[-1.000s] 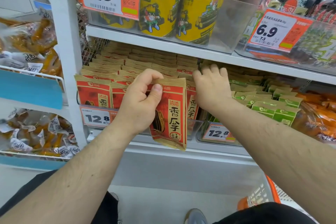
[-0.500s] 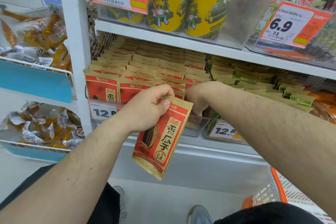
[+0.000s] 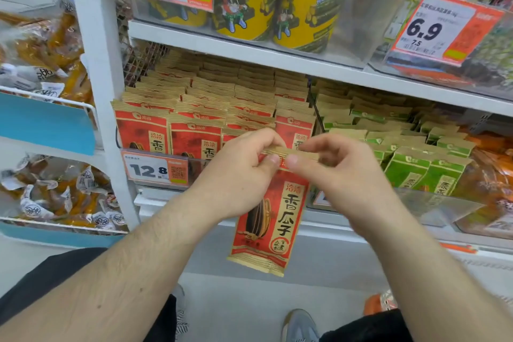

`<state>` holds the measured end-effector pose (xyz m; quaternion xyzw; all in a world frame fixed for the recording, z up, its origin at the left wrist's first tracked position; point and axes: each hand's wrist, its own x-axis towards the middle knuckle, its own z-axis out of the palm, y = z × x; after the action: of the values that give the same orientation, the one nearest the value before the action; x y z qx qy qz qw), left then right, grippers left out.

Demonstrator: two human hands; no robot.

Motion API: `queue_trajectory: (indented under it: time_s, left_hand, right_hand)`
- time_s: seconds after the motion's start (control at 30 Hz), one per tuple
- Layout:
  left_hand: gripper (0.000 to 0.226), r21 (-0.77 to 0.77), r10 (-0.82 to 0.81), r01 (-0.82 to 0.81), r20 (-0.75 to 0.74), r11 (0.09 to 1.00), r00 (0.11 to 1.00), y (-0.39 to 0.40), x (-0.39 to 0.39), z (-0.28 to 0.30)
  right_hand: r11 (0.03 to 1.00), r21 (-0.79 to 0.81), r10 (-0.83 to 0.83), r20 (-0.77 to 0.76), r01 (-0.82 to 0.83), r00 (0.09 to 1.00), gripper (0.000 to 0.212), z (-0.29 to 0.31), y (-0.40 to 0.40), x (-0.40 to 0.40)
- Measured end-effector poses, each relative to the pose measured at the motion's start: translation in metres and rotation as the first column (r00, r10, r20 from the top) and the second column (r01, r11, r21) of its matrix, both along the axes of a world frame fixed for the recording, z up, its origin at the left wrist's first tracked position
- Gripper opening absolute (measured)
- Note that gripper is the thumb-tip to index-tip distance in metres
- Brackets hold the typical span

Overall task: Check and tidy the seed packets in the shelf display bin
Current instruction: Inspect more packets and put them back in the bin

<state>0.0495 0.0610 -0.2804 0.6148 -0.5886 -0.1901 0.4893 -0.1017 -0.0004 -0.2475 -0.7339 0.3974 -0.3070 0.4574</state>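
A red and tan seed packet (image 3: 273, 219) hangs upright in front of the shelf, held by its top seal. My left hand (image 3: 238, 175) pinches the seal's left part and my right hand (image 3: 333, 172) pinches its right part. Behind them, the clear display bin (image 3: 194, 161) holds several rows of the same red seed packets (image 3: 194, 108) standing upright, with a 12.8 price tag (image 3: 155, 169) on its front. The bin's right front part is hidden by my hands.
Green packets (image 3: 416, 166) fill the neighbouring bin at right. Yellow cans (image 3: 277, 0) stand on the shelf above. A white upright post (image 3: 102, 91) divides off wire baskets of orange snack bags (image 3: 41, 64) at left. An orange shopping basket (image 3: 380, 304) sits on the floor.
My left hand drew the red packet out of the bin and down. My right hand left the packet rows and came over to pinch the packet's top seal.
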Motion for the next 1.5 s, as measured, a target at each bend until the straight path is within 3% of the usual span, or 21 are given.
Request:
queue_trajectory:
  time_s: [0.07, 0.13, 0.23, 0.33, 0.5, 0.73, 0.9, 0.97, 1.1, 1.17, 1.33, 1.5]
  left_hand:
    - [0.01, -0.011, 0.011, -0.013, -0.113, 1.0, 0.994, 0.0, -0.01, 0.0]
    - [0.009, 0.005, 0.026, -0.026, -0.33, 1.0, 0.944, 0.0, -0.016, 0.002]
    - [0.011, 0.011, -0.014, 0.027, -0.618, 1.0, 0.786, 0.002, -0.021, 0.009]
    - [0.008, 0.041, -0.003, 0.049, -0.741, 0.998, 0.672, 0.003, -0.024, 0.014]
    - [0.012, 0.084, 0.008, 0.082, -0.743, 0.993, 0.669, 0.003, -0.029, 0.012]
    - [0.01, 0.097, 0.013, 0.091, -0.753, 0.991, 0.658, 0.002, -0.031, 0.01]
    - [0.024, 0.215, -0.067, 0.279, -0.668, 0.936, 0.741, 0.008, -0.031, 0.007]
    - [0.024, 0.207, -0.068, 0.278, -0.677, 0.938, 0.733, 0.008, -0.033, 0.008]
    - [0.027, 0.162, 0.008, 0.163, -0.733, 0.973, 0.681, 0.005, -0.032, 0.01]
    - [0.032, 0.166, 0.028, 0.151, -0.756, 0.974, 0.654, 0.005, -0.03, 0.011]
    - [0.038, 0.214, -0.052, 0.311, -0.743, 0.926, 0.667, 0.008, -0.026, 0.011]
    - [0.045, 0.173, -0.043, 0.286, -0.785, 0.942, 0.618, 0.007, -0.024, 0.01]
  right_hand:
    - [0.999, 0.045, -0.007, 0.05, 0.005, 0.999, 0.014, -0.008, 0.009, -0.002]
    - [0.998, 0.05, -0.036, 0.118, 0.03, 0.992, 0.014, -0.01, 0.009, -0.008]
    - [0.994, 0.105, -0.042, 0.23, 0.018, 0.972, 0.013, -0.005, 0.011, -0.018]
    - [0.976, 0.218, -0.059, 0.284, -0.005, 0.957, 0.026, -0.005, 0.011, -0.028]
    - [0.956, 0.294, -0.078, 0.298, -0.014, 0.951, 0.043, -0.003, 0.008, -0.036]
    - [0.969, 0.247, -0.06, 0.263, -0.007, 0.963, 0.033, -0.004, 0.006, -0.038]
    - [0.973, 0.22, -0.127, 0.27, 0.067, 0.955, 0.032, -0.006, 0.001, -0.039]
    - [0.974, 0.218, -0.129, 0.284, 0.066, 0.95, 0.029, -0.006, -0.002, -0.04]
    - [0.971, 0.229, 0.057, 0.089, -0.076, 0.994, 0.025, -0.006, -0.001, -0.045]
    - [0.963, 0.236, 0.125, 0.036, -0.13, 0.992, 0.035, -0.008, 0.003, -0.044]
    - [0.972, 0.217, 0.052, 0.173, -0.09, 0.983, 0.041, -0.012, -0.004, -0.043]
    - [0.907, 0.277, 0.297, 0.114, -0.317, 0.948, 0.039, -0.012, -0.008, -0.051]
